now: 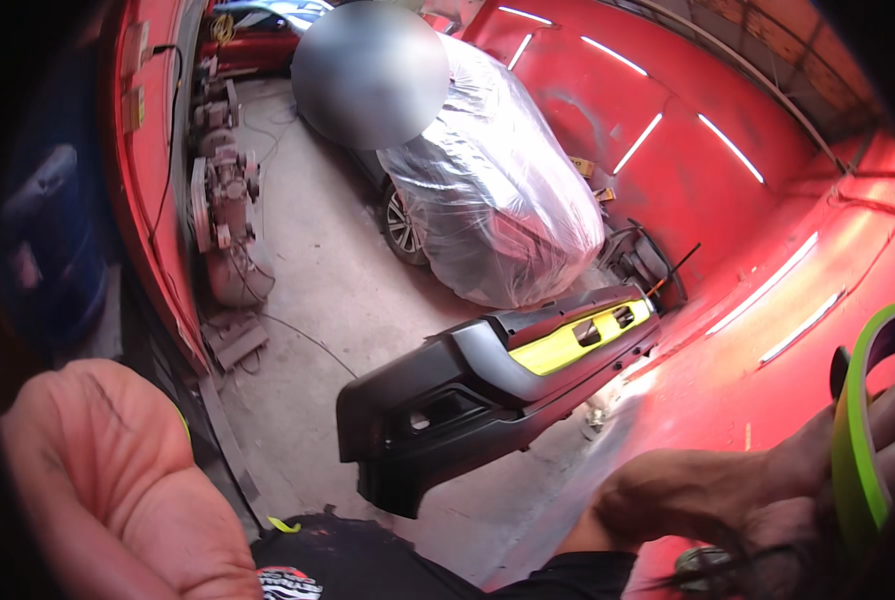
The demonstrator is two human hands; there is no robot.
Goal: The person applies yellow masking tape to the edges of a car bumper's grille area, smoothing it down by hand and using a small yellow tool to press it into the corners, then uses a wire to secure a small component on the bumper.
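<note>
My left hand (127, 470) is raised close at the lower left, its palm showing. Its fingers are not clear, and a thin lime-green edge shows just behind it. On the right, my right hand (797, 480) is lifted with the wrist bent. Its fingers close around a curved lime-green band (860, 430) with a dark inner side, cut off by the picture's edge. Beyond both hands, a black car bumper (447, 390) with a bright yellow insert (557, 345) stands raised off the floor, apart from them.
Behind the bumper, a car under clear plastic sheeting (507, 170) stands by a red wall (667, 130) with lit tubes. A round blur hides part of that area. Dusty compressors (232, 190) line the left, with a hose across the concrete floor (307, 220). A blue drum (57, 250) stands far left.
</note>
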